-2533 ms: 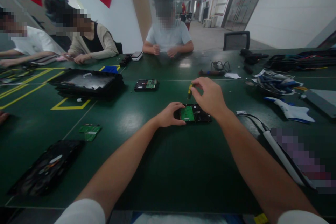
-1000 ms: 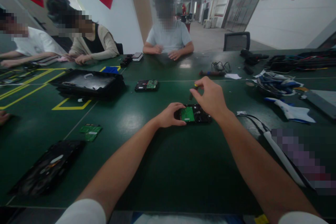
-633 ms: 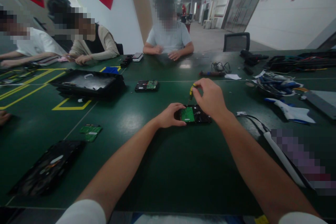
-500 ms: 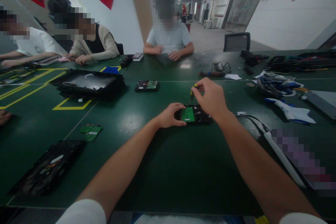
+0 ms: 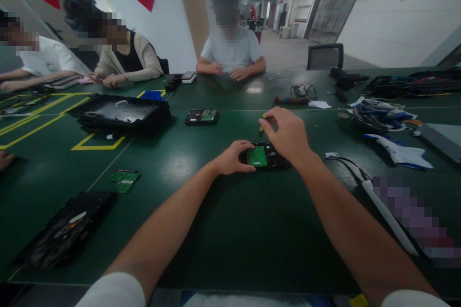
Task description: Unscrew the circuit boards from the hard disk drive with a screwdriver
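Observation:
A black hard drive with a green circuit board (image 5: 256, 156) lies flat on the dark green table. My left hand (image 5: 234, 157) grips its left end, thumb at the near edge and fingers at the far edge. Above the drive's far side, my right hand (image 5: 288, 134) pinches a small yellow-and-black screwdriver (image 5: 261, 130) held roughly upright. The screwdriver's tip is too fine to make out, so I cannot tell whether it touches the drive. My right hand covers part of the drive's right end.
Another hard drive (image 5: 200, 116) lies farther back, left of a black tray (image 5: 122, 112). Loose circuit boards (image 5: 125, 181) and a black casing (image 5: 65, 230) lie at near left. Gloves (image 5: 399, 151), cables and a white power strip (image 5: 391, 216) are at right. Several people sit around the table.
My right hand has shifted slightly left with the screwdriver, which now stands a little more upright. My left hand and the hard drive stay in place.

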`<move>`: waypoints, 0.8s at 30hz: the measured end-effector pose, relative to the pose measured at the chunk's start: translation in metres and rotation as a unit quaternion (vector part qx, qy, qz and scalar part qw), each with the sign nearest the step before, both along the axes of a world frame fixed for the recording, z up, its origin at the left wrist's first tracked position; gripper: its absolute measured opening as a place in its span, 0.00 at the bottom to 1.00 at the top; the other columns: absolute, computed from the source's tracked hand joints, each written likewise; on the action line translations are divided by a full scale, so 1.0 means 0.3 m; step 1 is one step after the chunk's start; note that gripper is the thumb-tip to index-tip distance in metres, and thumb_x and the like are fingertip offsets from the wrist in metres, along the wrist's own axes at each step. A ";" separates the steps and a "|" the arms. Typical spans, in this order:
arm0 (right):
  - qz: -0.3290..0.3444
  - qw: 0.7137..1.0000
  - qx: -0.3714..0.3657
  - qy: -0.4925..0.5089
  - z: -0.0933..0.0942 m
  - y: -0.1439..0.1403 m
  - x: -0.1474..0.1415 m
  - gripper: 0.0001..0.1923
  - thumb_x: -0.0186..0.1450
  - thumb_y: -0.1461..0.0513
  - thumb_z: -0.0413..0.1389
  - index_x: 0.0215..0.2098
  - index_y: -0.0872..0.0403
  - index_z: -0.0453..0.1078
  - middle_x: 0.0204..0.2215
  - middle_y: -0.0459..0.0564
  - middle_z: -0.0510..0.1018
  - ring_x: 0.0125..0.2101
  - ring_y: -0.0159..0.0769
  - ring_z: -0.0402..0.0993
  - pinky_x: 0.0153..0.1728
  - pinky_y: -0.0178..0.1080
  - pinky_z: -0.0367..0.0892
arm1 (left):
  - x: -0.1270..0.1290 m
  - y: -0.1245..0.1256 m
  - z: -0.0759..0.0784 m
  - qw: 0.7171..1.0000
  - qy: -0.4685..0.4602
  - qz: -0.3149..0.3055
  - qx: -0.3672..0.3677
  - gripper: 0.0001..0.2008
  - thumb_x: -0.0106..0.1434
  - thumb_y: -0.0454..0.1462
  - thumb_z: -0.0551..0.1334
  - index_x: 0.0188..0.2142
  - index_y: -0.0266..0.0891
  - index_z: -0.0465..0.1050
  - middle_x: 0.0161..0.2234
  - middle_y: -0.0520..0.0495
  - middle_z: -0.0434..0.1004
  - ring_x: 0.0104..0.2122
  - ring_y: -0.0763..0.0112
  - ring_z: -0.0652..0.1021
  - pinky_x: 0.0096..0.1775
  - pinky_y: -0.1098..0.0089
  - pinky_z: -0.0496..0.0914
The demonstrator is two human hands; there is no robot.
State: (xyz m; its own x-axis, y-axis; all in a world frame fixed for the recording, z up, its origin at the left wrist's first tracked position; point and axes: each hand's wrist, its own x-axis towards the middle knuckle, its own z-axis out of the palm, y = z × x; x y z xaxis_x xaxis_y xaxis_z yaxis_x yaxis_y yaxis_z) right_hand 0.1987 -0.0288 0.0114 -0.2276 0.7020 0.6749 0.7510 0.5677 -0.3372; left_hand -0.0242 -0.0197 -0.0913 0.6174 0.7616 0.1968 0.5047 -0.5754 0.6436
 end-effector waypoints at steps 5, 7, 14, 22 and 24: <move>0.002 1.000 0.013 -0.016 0.001 0.001 0.001 0.07 0.69 0.61 0.55 0.45 0.52 0.70 0.43 0.56 0.79 0.44 0.47 0.75 0.46 0.47 0.68 | 0.000 0.001 0.002 1.000 -0.003 0.002 -0.009 0.45 0.53 0.55 0.74 0.65 0.42 0.67 0.66 0.37 0.63 0.67 0.49 0.64 0.68 0.50 0.59; -0.005 1.000 0.010 -0.003 0.000 0.004 0.002 0.06 0.69 0.61 0.55 0.44 0.52 0.69 0.42 0.56 0.79 0.43 0.48 0.75 0.46 0.47 0.68 | 0.000 0.000 0.005 1.000 -0.003 0.004 -0.015 0.44 0.53 0.55 0.74 0.65 0.44 0.67 0.66 0.38 0.63 0.67 0.48 0.64 0.68 0.49 0.59; 0.012 1.000 -0.003 -0.002 0.004 -0.002 0.004 0.07 0.70 0.60 0.54 0.45 0.51 0.70 0.42 0.56 0.79 0.43 0.48 0.75 0.46 0.48 0.68 | 0.002 -0.006 0.016 1.000 0.001 0.004 -0.018 0.44 0.52 0.55 0.74 0.65 0.44 0.67 0.66 0.38 0.63 0.67 0.47 0.64 0.68 0.47 0.59; 0.002 1.000 -0.001 0.010 0.000 0.005 0.004 0.06 0.68 0.61 0.55 0.43 0.51 0.69 0.41 0.56 0.79 0.41 0.47 0.75 0.45 0.48 0.68 | 0.000 -0.004 0.010 1.000 -0.005 0.004 -0.015 0.44 0.52 0.54 0.74 0.65 0.45 0.67 0.66 0.39 0.64 0.67 0.47 0.64 0.68 0.48 0.59; 0.005 1.000 0.001 0.007 0.002 0.004 0.004 0.05 0.69 0.60 0.55 0.42 0.51 0.69 0.40 0.55 0.79 0.41 0.47 0.75 0.45 0.47 0.68 | 0.000 -0.002 0.006 1.000 -0.008 0.002 -0.008 0.44 0.52 0.54 0.75 0.65 0.44 0.67 0.66 0.38 0.64 0.67 0.47 0.64 0.68 0.48 0.59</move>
State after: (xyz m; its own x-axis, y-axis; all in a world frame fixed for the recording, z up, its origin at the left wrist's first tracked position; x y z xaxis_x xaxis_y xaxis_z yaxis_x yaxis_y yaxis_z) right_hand 0.2000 -0.0275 0.0121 -0.2251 0.6987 0.6791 0.7402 0.5759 -0.3472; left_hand -0.0242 -0.0205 -0.0893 0.6120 0.7668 0.1938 0.4967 -0.5633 0.6603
